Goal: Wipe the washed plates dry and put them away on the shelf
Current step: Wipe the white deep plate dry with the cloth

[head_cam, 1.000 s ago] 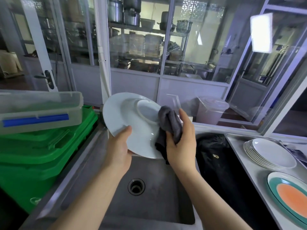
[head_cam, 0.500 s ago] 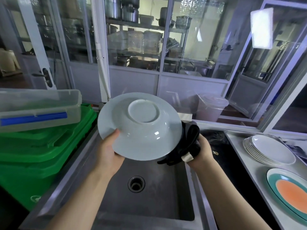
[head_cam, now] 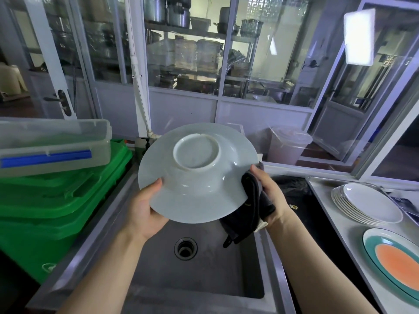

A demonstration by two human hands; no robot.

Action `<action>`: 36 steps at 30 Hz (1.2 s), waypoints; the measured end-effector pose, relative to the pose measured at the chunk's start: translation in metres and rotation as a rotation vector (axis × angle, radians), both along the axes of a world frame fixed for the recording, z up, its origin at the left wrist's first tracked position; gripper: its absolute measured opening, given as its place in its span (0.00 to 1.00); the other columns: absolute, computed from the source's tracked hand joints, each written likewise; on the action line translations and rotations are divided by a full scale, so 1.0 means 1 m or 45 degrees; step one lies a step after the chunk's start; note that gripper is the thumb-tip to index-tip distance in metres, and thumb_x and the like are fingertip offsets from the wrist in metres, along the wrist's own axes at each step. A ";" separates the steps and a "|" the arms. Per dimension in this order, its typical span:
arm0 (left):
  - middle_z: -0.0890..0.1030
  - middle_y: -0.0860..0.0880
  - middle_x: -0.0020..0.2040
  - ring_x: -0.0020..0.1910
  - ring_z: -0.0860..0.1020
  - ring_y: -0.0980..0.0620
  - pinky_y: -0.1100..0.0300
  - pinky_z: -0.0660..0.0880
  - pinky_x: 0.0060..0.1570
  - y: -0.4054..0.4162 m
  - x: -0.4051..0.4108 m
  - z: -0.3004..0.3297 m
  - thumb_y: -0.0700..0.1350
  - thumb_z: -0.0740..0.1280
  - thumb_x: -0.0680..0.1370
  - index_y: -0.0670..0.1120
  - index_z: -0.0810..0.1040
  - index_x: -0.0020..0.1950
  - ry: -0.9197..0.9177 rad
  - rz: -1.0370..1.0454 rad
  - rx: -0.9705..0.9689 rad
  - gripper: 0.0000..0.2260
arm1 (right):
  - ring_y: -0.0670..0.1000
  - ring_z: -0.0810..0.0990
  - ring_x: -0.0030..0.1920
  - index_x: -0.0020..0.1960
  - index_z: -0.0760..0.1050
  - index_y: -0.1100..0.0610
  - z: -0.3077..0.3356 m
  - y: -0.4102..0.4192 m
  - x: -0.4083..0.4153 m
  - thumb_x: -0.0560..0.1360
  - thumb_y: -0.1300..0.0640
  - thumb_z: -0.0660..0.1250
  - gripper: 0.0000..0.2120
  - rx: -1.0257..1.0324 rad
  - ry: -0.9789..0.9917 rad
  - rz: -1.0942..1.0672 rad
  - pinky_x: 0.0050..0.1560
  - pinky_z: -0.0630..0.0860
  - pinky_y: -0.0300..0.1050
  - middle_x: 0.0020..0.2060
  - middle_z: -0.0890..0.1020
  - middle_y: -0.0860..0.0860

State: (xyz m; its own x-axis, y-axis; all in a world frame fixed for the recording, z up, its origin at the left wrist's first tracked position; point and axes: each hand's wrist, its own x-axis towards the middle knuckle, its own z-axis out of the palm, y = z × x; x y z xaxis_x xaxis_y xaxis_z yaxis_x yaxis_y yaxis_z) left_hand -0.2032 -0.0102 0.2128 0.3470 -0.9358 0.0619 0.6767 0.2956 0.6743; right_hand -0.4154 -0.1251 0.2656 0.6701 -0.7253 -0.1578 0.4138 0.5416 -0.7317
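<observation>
Both hands hold the pale plate [head_cam: 199,177] above the sink [head_cam: 158,279], underside toward the camera, the left hand [head_cam: 145,211] gripping its lower-left rim to steady it while the right hand [head_cam: 269,196] clamps the dark cloth [head_cam: 249,211] on the right rim, probably for drying.
</observation>
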 end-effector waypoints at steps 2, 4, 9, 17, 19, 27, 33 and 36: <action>0.84 0.48 0.55 0.54 0.83 0.47 0.52 0.81 0.45 0.000 0.002 -0.002 0.48 0.66 0.73 0.52 0.84 0.56 -0.001 0.003 -0.011 0.14 | 0.55 0.84 0.41 0.55 0.78 0.62 0.002 0.001 0.001 0.67 0.55 0.67 0.19 -0.043 0.032 0.006 0.44 0.82 0.48 0.43 0.84 0.58; 0.84 0.48 0.54 0.53 0.83 0.47 0.52 0.81 0.45 -0.002 0.004 -0.004 0.48 0.66 0.73 0.53 0.84 0.56 -0.015 0.016 0.006 0.13 | 0.55 0.84 0.36 0.45 0.82 0.60 0.002 0.002 0.004 0.66 0.58 0.67 0.10 -0.064 0.091 -0.026 0.40 0.81 0.47 0.37 0.84 0.57; 0.85 0.48 0.51 0.54 0.81 0.46 0.51 0.80 0.44 -0.008 0.005 -0.002 0.49 0.69 0.70 0.51 0.80 0.58 -0.016 0.124 0.262 0.17 | 0.54 0.84 0.33 0.38 0.83 0.60 -0.004 0.011 0.013 0.63 0.61 0.68 0.07 -0.080 0.048 -0.139 0.33 0.80 0.45 0.33 0.84 0.56; 0.77 0.53 0.63 0.59 0.77 0.52 0.50 0.74 0.55 -0.020 0.004 0.023 0.45 0.71 0.76 0.51 0.67 0.70 -0.696 0.507 0.450 0.24 | 0.55 0.82 0.31 0.42 0.78 0.62 0.004 0.014 0.017 0.71 0.70 0.65 0.06 -0.265 0.056 -0.490 0.31 0.78 0.47 0.32 0.82 0.57; 0.75 0.54 0.65 0.61 0.75 0.52 0.46 0.72 0.62 -0.022 0.002 0.031 0.49 0.72 0.75 0.53 0.65 0.72 -0.713 0.437 0.462 0.28 | 0.54 0.82 0.31 0.42 0.77 0.62 0.006 0.016 0.019 0.71 0.70 0.65 0.06 -0.252 0.043 -0.517 0.31 0.78 0.47 0.31 0.82 0.56; 0.74 0.56 0.66 0.65 0.70 0.51 0.36 0.69 0.62 -0.020 -0.002 0.050 0.66 0.67 0.68 0.58 0.73 0.67 -0.645 0.106 0.632 0.29 | 0.55 0.82 0.35 0.38 0.78 0.57 0.004 0.020 0.020 0.61 0.64 0.69 0.06 -0.478 0.160 -0.620 0.38 0.78 0.51 0.32 0.82 0.56; 0.78 0.43 0.52 0.48 0.79 0.44 0.52 0.79 0.32 -0.028 -0.005 0.059 0.71 0.64 0.58 0.47 0.77 0.61 -0.597 -0.181 0.726 0.40 | 0.50 0.79 0.36 0.41 0.77 0.59 -0.001 0.021 0.017 0.63 0.63 0.68 0.07 -0.889 0.357 -0.596 0.37 0.77 0.45 0.33 0.82 0.51; 0.78 0.38 0.52 0.48 0.80 0.40 0.50 0.81 0.37 -0.032 0.004 0.057 0.74 0.57 0.62 0.41 0.76 0.64 -0.516 -0.399 0.659 0.45 | 0.41 0.80 0.36 0.46 0.77 0.54 0.000 0.024 0.015 0.63 0.65 0.67 0.12 -1.158 0.441 -0.543 0.37 0.75 0.35 0.34 0.83 0.43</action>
State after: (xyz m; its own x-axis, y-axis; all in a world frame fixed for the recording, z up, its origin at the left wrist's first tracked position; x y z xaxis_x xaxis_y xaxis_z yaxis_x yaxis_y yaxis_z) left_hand -0.1992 -0.0421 0.2693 0.1017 -0.9316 -0.3491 0.3448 -0.2962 0.8907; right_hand -0.4002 -0.1010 0.2658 0.3547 -0.8310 0.4285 0.1317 -0.4093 -0.9028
